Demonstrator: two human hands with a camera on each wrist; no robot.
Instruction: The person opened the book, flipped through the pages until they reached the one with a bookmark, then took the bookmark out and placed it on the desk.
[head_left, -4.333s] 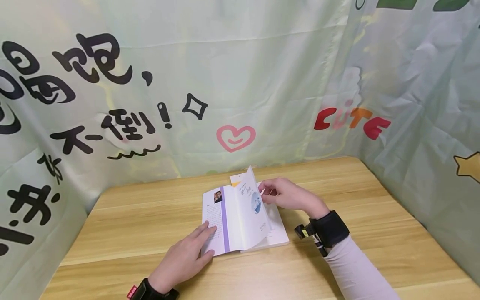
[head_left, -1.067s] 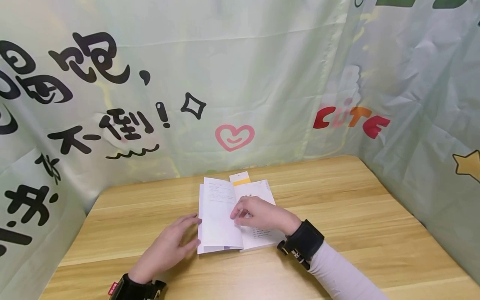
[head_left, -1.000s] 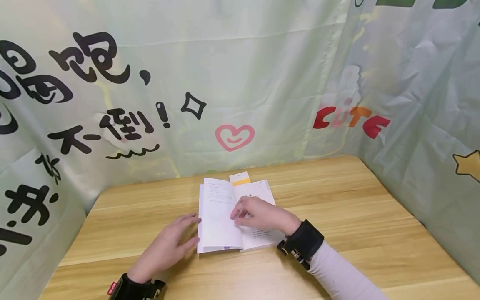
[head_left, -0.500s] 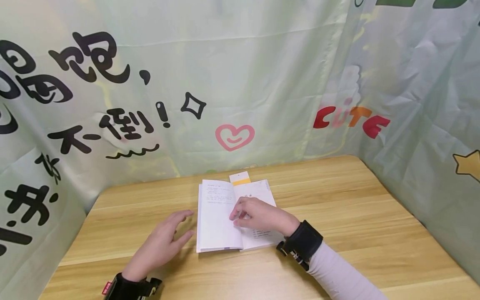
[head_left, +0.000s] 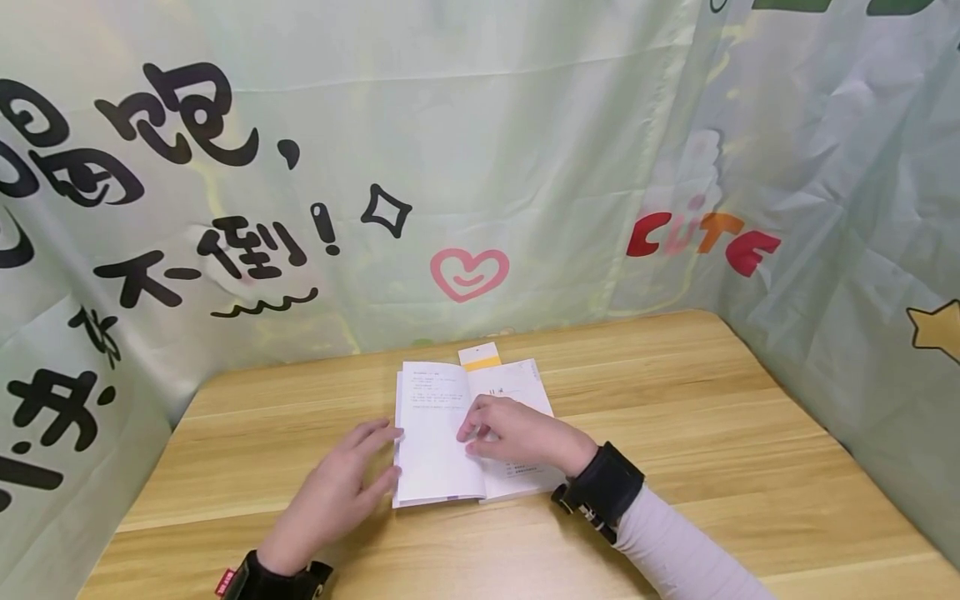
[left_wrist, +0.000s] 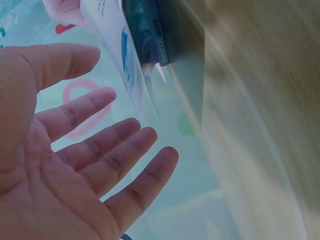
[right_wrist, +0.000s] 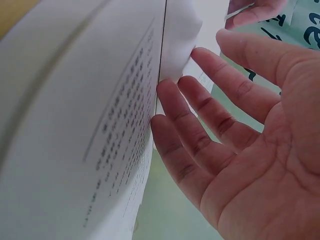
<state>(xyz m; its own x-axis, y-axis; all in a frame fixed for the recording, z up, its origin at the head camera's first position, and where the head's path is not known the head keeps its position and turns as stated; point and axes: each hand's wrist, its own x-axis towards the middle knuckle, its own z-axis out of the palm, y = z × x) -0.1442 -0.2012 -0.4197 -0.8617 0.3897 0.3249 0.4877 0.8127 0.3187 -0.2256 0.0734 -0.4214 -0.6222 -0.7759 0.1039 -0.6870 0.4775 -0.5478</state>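
Observation:
An open book [head_left: 438, 458] lies on the wooden table, white pages with small print on both sides. My right hand [head_left: 521, 432] reaches across the right page, its loosely bent fingertips at the gutter. The right wrist view shows those fingertips [right_wrist: 167, 92] against the paper beside the fold, with printed lines on the near page [right_wrist: 120, 115]. At the book's left edge, my left hand [head_left: 337, 479] is spread with fingertips right at the page border. The left wrist view shows that hand [left_wrist: 75, 160] with palm visible and nothing gripped.
A white tag with a yellow band [head_left: 480, 357] sticks out beyond the book's top edge. The wooden table [head_left: 675, 392] meets a printed fabric backdrop [head_left: 562, 167] behind and at both sides. Black straps [head_left: 611, 479] circle both wrists.
The leaf lifted by my right hand earlier now lies over on the left, flatter than a second ago. My left hand drew away leftward, then came back to the book's edge.

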